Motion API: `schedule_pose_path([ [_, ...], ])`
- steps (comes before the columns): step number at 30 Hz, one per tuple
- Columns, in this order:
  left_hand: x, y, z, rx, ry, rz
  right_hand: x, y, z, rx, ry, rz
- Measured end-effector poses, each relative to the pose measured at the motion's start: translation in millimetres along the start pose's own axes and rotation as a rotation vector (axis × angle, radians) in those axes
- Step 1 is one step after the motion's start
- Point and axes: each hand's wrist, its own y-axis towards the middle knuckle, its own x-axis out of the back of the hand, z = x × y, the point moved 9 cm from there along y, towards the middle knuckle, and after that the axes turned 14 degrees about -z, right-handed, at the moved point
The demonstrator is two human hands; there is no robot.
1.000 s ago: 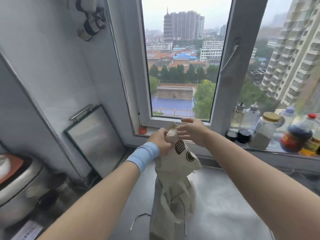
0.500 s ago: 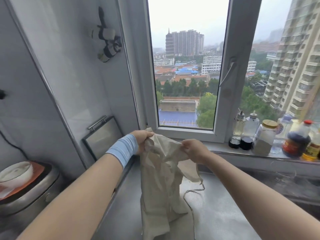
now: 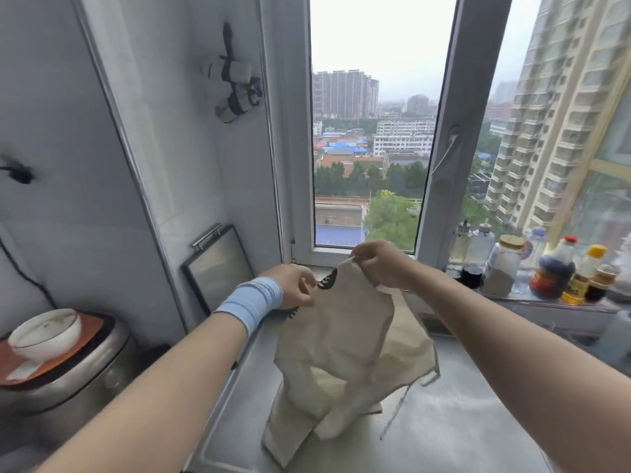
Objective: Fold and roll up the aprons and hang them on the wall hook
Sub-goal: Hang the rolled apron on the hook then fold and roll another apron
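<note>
A beige apron [image 3: 341,349] hangs opened out in front of me, its lower part resting on the steel counter [image 3: 461,421] and its thin ties trailing to the right. My left hand [image 3: 293,285], with a blue wristband, pinches the apron's top left corner by a dark print. My right hand [image 3: 379,262] grips the top right corner. Two rolled aprons [image 3: 235,87], white with black bands, hang from a wall hook [image 3: 227,39] high on the left wall.
Bottles and jars [image 3: 532,268] line the windowsill at right. A metal board with a handle [image 3: 218,264] leans on the left wall. A rice cooker [image 3: 65,363] with a white bowl on its lid stands at lower left. The window is straight ahead.
The apron went from a bunched wad held at its top to spread out between both hands, which moved apart to its upper corners. My view tilted up, showing the hook and rolled aprons.
</note>
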Motion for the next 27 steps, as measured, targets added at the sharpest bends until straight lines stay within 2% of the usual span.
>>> schedule_pose_path([
  [3,-4.5,-5.2,9.3,0.003,0.001,0.081,14.9,-3.8,-0.3,-0.013,-0.045,0.03],
  [5,-5.3,-3.8,8.8,0.006,0.079,0.113,24.3,-3.8,-2.9,0.019,-0.205,0.046],
  [7,0.1,3.6,5.9,0.033,0.116,0.082,32.9,0.8,-9.5,0.01,-0.347,0.044],
  [11,8.4,28.8,-0.2,0.049,0.251,-0.099,39.9,13.5,-29.9,-0.065,-0.515,0.022],
  [14,-16.5,50.3,0.9,0.128,0.236,-0.073,38.0,29.6,-52.9,-0.137,-0.654,-0.007],
  [18,-58.6,86.4,10.4,0.273,0.009,0.061,28.3,65.4,-101.9,-0.277,-0.606,-0.078],
  [20,-73.1,113.0,16.8,0.312,-0.097,0.031,23.0,87.0,-123.6,-0.282,-0.636,-0.149],
  [22,-86.2,145.0,23.8,0.299,-0.084,-0.048,9.1,112.1,-147.4,-0.285,-0.619,-0.173],
  [24,-108.9,169.7,28.5,0.28,-0.064,-0.042,-12.9,135.2,-172.4,-0.278,-0.55,-0.116],
  [27,-155.9,187.7,36.2,0.318,-0.127,0.08,-54.0,153.7,-203.7,-0.217,-0.461,0.058],
])
